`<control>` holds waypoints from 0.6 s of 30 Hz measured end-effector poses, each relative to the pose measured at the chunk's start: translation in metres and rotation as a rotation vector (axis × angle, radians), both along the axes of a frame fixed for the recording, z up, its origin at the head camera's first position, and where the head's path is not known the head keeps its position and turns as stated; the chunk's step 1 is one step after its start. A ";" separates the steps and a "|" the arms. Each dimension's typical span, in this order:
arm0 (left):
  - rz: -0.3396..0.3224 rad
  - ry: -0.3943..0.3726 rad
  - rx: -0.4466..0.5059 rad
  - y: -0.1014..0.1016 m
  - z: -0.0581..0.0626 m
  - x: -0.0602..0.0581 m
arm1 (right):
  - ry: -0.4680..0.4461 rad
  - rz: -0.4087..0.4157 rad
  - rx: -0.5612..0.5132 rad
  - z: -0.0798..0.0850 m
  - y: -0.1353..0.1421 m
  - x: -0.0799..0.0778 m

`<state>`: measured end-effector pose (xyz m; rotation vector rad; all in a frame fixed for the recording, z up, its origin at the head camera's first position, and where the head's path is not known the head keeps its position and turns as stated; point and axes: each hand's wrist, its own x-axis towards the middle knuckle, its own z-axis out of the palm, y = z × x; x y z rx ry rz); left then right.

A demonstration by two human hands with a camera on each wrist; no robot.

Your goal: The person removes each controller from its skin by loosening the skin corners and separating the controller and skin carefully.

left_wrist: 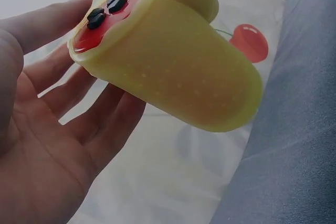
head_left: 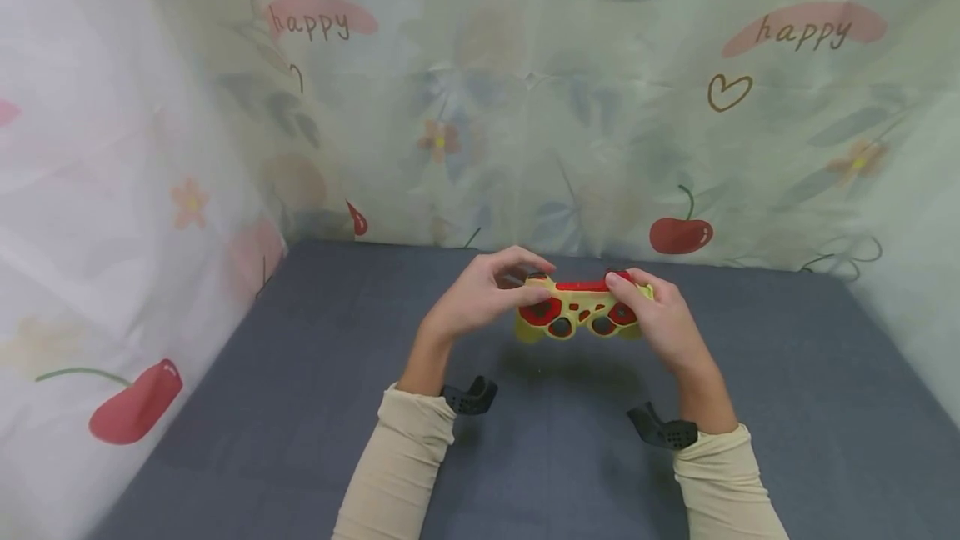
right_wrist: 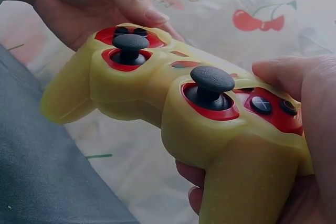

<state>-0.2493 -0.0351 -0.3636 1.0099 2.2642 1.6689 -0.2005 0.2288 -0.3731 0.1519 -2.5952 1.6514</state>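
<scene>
Head view: both hands meet a game controller (head_left: 590, 307) held between them, raised above the dark grey counter (head_left: 300, 407), which bears its shadow. The right hand (head_left: 663, 319) grips one end, thumb laid on the front; the left hand (head_left: 487, 290) is loosely arched at the other end, thumb over the face and index finger above the shoulder edge.

Left wrist view: the left hand's palm stands apart from the controller, its fingers spread and passing behind it, the thumb tip beside the black directional buttons (left_wrist: 106, 10); whether it grips firmly cannot be told.

Right wrist view: the right hand's fingertips curl beneath the right handle. The controller is red within a translucent yellow cover (right_wrist: 134, 95), with two black analog sticks (right_wrist: 212, 80) and a cross-marked button (right_wrist: 261, 105).
</scene>
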 end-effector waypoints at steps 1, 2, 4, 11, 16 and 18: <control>-0.017 -0.008 -0.005 0.001 0.000 0.000 | 0.000 -0.001 -0.003 0.000 0.000 0.000; -0.033 -0.017 -0.015 0.001 -0.001 0.000 | 0.000 -0.001 -0.007 0.000 0.000 0.000; -0.059 -0.029 -0.034 0.003 -0.002 0.000 | 0.001 0.002 -0.017 0.000 0.000 0.000; 0.000 0.046 -0.091 0.011 -0.010 0.001 | -0.013 -0.028 -0.006 -0.004 0.000 -0.001; 0.102 0.172 -0.146 0.016 -0.013 0.002 | -0.039 -0.075 0.005 -0.007 -0.002 -0.003; 0.130 0.224 -0.178 0.018 -0.013 0.002 | -0.047 -0.091 0.008 -0.008 -0.004 -0.004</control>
